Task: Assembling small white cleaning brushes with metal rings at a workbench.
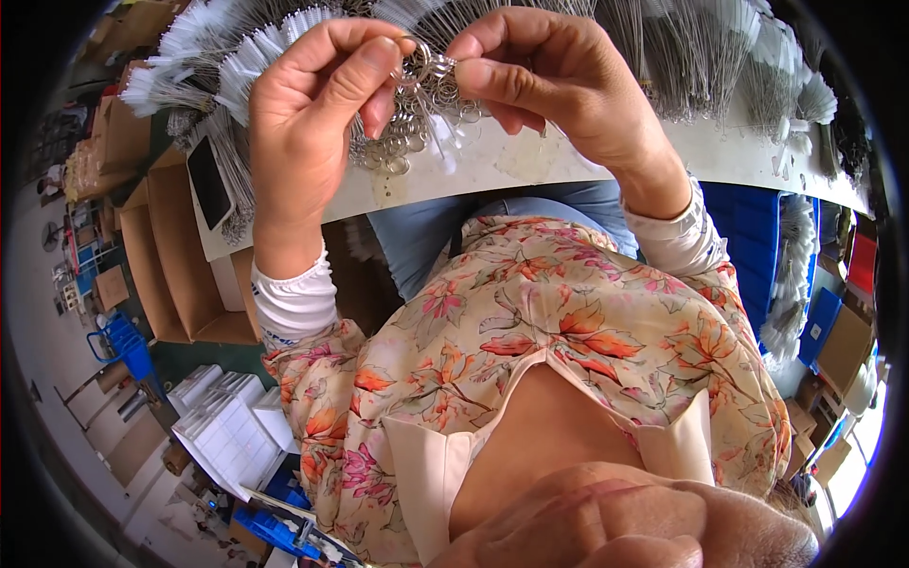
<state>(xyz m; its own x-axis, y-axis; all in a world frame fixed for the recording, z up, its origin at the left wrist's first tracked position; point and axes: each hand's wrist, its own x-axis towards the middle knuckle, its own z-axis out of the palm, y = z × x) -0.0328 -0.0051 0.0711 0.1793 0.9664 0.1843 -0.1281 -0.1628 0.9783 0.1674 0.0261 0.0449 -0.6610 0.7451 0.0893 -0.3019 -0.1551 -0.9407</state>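
Both my hands are raised over the near edge of a white table, their fingertips almost meeting. Between thumb and fingers of my left hand [312,114] is a shiny metal ring [413,68]. My right hand [559,85] is closed in a pinch on small metal loops at the ring's right side. Which loops hang on the ring is too fine to tell. Below and behind the hands lies a pile of metal rings [393,147]. Thin wire pieces with whitish ends [440,137] show just under the held ring, partly blurred.
Bundles of thin wire brushes with white bristles [260,62] cover the table's far side, more wire bundles [682,66] at right. A dark-screened phone [210,180] lies at the table's left edge [540,161]. An open cardboard box [185,256] stands left; a blue bin [739,237] stands right.
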